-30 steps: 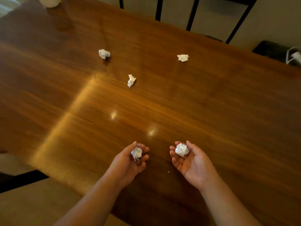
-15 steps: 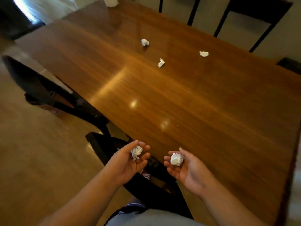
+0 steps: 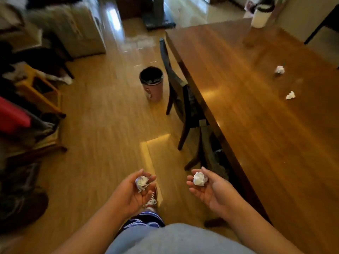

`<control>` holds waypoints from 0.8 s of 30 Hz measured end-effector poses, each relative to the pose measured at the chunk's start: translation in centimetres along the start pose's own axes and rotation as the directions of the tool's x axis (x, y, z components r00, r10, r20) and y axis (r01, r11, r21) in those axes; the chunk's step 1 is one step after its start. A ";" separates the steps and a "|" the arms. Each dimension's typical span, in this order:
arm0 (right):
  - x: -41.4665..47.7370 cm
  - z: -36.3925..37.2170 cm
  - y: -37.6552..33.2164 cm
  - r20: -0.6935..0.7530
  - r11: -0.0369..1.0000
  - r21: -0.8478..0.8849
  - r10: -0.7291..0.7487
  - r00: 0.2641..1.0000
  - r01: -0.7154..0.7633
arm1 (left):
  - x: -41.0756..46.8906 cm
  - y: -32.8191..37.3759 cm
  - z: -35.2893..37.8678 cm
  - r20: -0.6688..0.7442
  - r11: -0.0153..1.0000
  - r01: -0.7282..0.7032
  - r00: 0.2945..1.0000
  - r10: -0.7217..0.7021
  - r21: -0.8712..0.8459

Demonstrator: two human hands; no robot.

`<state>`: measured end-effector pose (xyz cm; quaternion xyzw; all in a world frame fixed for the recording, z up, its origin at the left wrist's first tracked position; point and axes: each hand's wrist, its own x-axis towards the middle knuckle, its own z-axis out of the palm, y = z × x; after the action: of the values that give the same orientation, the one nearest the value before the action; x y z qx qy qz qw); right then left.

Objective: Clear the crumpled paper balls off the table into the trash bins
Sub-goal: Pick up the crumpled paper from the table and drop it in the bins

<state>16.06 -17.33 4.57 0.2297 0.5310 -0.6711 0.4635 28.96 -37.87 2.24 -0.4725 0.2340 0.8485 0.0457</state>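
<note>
Floorboards [image 3: 102, 125] of glossy wood fill the left and centre; the brown table [image 3: 256, 125] runs along the right with 2 crumpled paper balls [image 3: 279, 69] [image 3: 290, 95] at its far right. A lined trash bin [image 3: 151, 83] stands far ahead beside a dark chair [image 3: 181, 99]. Compared with 0.5 s ago, the view has swung left off the table, and a 3rd loose ball is out of frame. The left hand [image 3: 135, 191] and right hand [image 3: 209, 189] each cup 1 paper ball [image 3: 141, 182] [image 3: 199, 178] in curled fingers, near. Clutter [image 3: 27, 107] at left is blurred

White crumpled paper balls [image 3: 141, 182], lined bin [image 3: 151, 79]
</note>
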 end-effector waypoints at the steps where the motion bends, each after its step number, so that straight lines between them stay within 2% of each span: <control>1: 0.8 2.0 0.0 0.024 0.999 -0.033 0.009 1.000 -0.008 | -0.3 0.8 -1.8 -0.036 0.999 -0.013 0.999 0.012 -0.036; 8: 8.7 17.6 0.6 0.158 0.982 -0.172 0.107 0.982 -0.080 | -0.7 8.2 -13.0 -0.170 0.969 -0.067 0.985 0.027 -0.238; 14: 14.4 29.0 1.8 0.177 0.967 -0.214 0.175 0.968 -0.136 | 0.8 17.7 -20.1 -0.242 0.957 -0.123 0.969 0.058 -0.263; 18: 17.1 33.3 0.8 0.159 0.971 -0.193 0.171 0.972 -0.139 | 1.8 24.0 -22.5 -0.245 0.961 -0.131 0.967 0.069 -0.243; 24: 22.3 35.8 -2.7 0.097 0.969 -0.194 0.175 0.980 -0.154 | 5.6 32.7 -22.6 -0.220 0.960 -0.149 0.971 0.096 -0.238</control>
<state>9.92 -58.92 -0.09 0.1906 0.5430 -0.5899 0.5665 33.76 -77.66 -0.83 -0.5445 0.1563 0.8189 -0.0924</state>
